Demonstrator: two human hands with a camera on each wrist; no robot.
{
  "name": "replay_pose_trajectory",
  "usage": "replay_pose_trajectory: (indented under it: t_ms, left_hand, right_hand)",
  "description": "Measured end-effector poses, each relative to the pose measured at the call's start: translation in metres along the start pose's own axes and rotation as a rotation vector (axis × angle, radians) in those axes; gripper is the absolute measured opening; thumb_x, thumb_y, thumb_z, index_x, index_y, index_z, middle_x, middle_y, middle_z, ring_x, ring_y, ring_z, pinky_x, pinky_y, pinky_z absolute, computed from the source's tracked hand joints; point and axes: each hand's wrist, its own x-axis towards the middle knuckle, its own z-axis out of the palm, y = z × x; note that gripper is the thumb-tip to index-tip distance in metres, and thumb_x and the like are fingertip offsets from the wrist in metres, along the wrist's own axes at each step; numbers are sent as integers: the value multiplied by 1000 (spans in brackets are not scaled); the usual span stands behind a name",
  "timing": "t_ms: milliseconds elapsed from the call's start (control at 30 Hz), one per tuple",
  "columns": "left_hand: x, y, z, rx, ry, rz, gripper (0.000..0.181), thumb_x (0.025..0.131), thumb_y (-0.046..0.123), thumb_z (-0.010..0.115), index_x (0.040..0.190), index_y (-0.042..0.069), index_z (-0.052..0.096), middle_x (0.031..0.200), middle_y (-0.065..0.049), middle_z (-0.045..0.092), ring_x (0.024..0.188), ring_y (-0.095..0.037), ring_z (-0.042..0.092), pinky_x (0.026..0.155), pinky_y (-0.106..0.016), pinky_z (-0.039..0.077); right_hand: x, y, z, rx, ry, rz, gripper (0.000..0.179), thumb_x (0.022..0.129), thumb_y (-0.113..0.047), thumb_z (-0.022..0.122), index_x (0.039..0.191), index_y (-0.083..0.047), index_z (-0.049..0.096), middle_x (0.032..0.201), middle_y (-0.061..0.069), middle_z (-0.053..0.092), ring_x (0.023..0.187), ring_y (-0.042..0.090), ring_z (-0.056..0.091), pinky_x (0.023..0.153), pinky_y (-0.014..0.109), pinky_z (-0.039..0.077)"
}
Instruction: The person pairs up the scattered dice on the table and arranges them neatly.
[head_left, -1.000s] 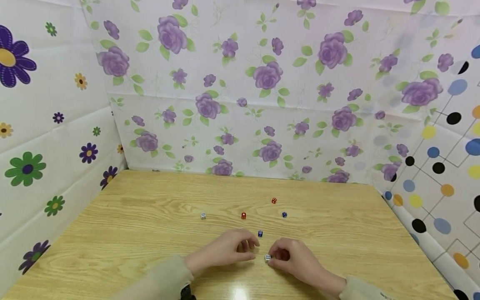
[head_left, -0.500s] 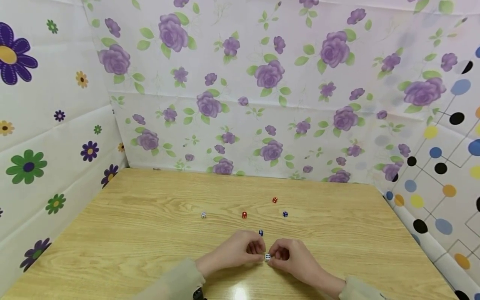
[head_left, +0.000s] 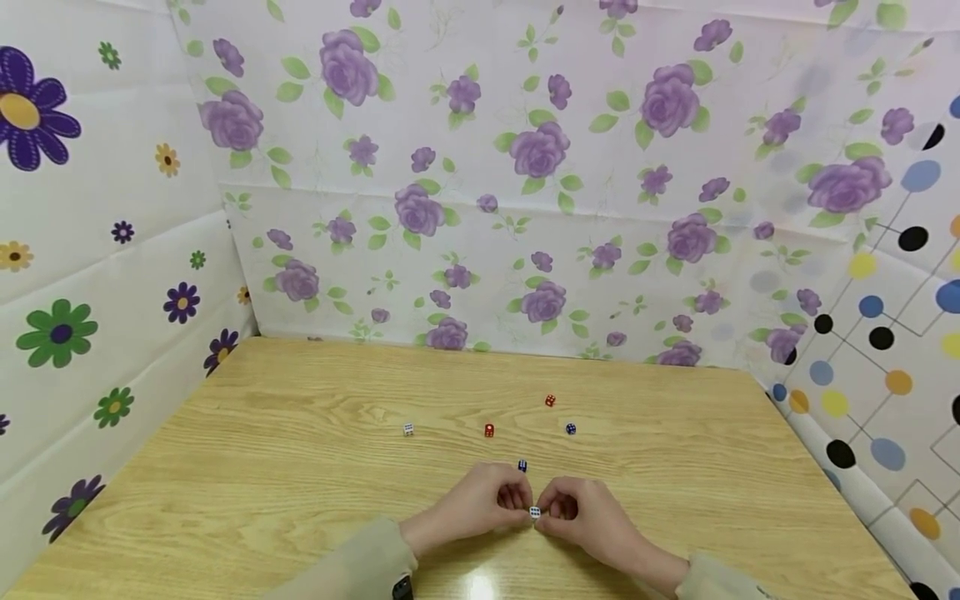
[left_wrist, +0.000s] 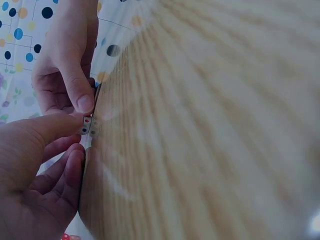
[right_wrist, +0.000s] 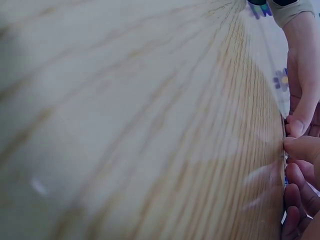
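Note:
A white die point(head_left: 535, 512) with dark pips sits between the fingertips of both hands in the head view, low over the wooden tabletop. My right hand point(head_left: 592, 517) pinches it from the right with thumb and index finger. From the other side, my left hand point(head_left: 483, 500) has its thumb and index finger closed in on the same die. In the left wrist view red and dark pips show on the die point(left_wrist: 86, 125), beside the left thumb. The fingers hide it in the right wrist view. A blue die point(head_left: 522, 465) lies just behind my left fingertips.
Farther back on the wooden table point(head_left: 315, 483) lie a second white die point(head_left: 408, 429), a red die point(head_left: 489, 430), another red die point(head_left: 551, 400) and a blue die point(head_left: 571, 428). Patterned cloth walls point(head_left: 480, 275) border the table behind and at both sides.
My left hand has moved right until its fingertips meet the white die. My right hand has stayed nearly in place, pinching that die. The other dice have not moved.

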Motion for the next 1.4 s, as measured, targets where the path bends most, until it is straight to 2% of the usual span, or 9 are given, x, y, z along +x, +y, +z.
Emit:
replay_pose_trajectory:
  t_ms: [500,867,1400]
  left_hand:
    - [0,-2,0,-29,-8,-26,11,83,10,79,85,11,68,78,6,65,67,5,55,66,-14,50]
    - [-1,-4,0,-34,-8,-17,11,83,9,78,84,10,68,77,6,64,66,5,55,65,-15,50]
    - [1,-4,0,-43,-25,-25,10,83,5,77,85,9,68,77,7,64,66,5,56,65,-15,51]
  right_hand:
    - [3,-4,3,-25,-9,-2,11,86,-26,77,88,-18,70,72,-9,60,62,-2,49,55,18,42]
    - [8,4,0,-26,-74,-94,11,88,-28,75,89,-23,65,70,-11,58,60,-4,50,55,17,44]
    - [9,7,1,-15,-77,-116,12,88,-26,74,89,-23,62,68,-11,57,59,-6,48,54,16,43]
